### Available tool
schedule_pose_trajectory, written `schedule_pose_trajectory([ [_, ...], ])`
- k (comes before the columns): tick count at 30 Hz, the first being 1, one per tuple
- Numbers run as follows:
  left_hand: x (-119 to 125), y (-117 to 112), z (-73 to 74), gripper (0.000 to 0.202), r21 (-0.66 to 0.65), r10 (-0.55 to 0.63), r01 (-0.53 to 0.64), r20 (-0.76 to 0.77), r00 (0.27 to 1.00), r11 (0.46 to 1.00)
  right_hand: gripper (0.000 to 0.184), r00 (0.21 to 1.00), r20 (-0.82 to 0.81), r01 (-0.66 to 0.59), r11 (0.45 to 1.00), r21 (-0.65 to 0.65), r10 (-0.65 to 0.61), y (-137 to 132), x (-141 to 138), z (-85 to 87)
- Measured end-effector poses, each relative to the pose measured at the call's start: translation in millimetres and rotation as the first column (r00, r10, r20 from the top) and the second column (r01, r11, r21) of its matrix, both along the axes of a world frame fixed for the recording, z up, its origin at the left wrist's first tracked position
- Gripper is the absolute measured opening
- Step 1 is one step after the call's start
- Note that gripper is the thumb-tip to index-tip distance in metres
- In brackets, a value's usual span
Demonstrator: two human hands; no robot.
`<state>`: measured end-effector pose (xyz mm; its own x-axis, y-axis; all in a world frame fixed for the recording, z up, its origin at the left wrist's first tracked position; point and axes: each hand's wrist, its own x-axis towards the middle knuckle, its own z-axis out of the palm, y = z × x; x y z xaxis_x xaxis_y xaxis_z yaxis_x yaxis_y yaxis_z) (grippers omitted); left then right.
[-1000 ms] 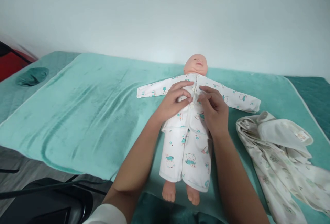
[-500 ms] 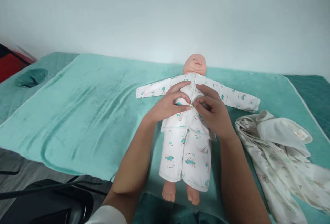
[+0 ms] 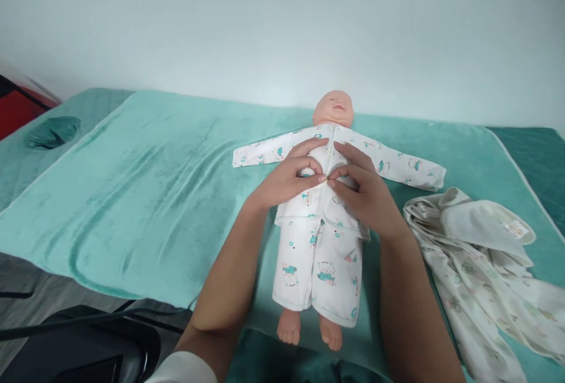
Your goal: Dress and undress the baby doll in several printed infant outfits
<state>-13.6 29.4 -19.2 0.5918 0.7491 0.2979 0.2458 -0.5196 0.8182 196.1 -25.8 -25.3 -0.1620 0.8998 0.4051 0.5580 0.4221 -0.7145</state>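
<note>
A baby doll (image 3: 333,106) lies on its back on a teal towel (image 3: 145,195), dressed in a white printed top (image 3: 397,166) and matching trousers (image 3: 320,271). My left hand (image 3: 286,178) and my right hand (image 3: 364,192) meet over the doll's chest. Thumb and fingers of each hand pinch the front edges of the top together at its middle, where a small button sits. The doll's bare feet stick out towards me.
A crumpled cream printed garment (image 3: 481,265) lies on the towel to the right of the doll. A dark green cloth lump (image 3: 52,132) sits far left. A black chair (image 3: 79,345) stands at the near left edge. A pale wall runs behind.
Both hands have slid slightly down the top's front opening and closed in until their fingertips meet at the middle button. The doll has not moved.
</note>
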Motion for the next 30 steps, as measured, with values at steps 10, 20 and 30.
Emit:
schedule_pose_trajectory([
  [10, -3, 1, 0.2, 0.015, -0.001, -0.019, 0.019, -0.014, 1.000, 1.000, 0.010, 0.997, 0.018, -0.080, 0.997, -0.023, 0.080, -2, 7, 3.1],
  [20, -5, 0, 0.7, 0.012, -0.033, -0.041, 0.041, -0.005, 0.999, 0.999, 0.015, 0.993, 0.088, -0.091, 0.993, 0.074, 0.084, -2, 4, 3.9],
  [30, -8, 1, -1.8, 0.011, -0.004, -0.070, 0.070, -0.015, 0.997, 0.998, 0.016, 0.989, 0.028, -0.144, 0.989, 0.041, 0.142, -4, 12, 9.1],
])
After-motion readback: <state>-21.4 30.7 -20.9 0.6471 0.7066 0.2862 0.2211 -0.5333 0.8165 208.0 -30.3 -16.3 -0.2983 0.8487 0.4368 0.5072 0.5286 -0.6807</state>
